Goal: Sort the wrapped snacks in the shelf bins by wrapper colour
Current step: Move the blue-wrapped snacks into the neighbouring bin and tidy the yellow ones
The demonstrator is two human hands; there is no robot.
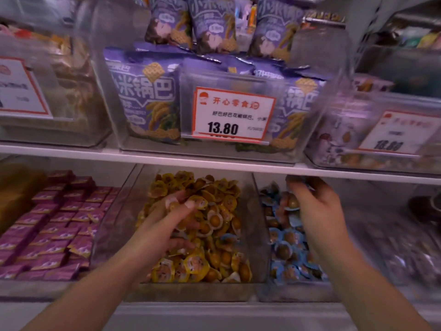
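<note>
Two hands work the lower shelf in the single head view, each sunk in its own clear bin. The left hand lies in the middle bin, which holds mostly yellow-wrapped snacks; its fingers are loosely curled among the packets and seem to gather a few against the palm, though blur keeps me from telling exactly what they pinch. A blue-wrapped stray sits among the yellow just to the right of that hand, likely the sort of piece still to be moved across. The right hand hovers over the back of the neighbouring bin of blue-wrapped snacks, fingers curled downward round what looks like a small bunch of packets; probably it is dropping or picking pieces there, so that each colour ends up in its own bin. The clear divider between the two bins keeps the piles apart. To the left, flat purple packets fill another section. A white shelf edge runs across above the hands, carrying clear tubs of purple snack bags and a red-bordered price card reading 13.80. This is a shop shelf, dimly lit, with more bins blurred at either side.
</note>
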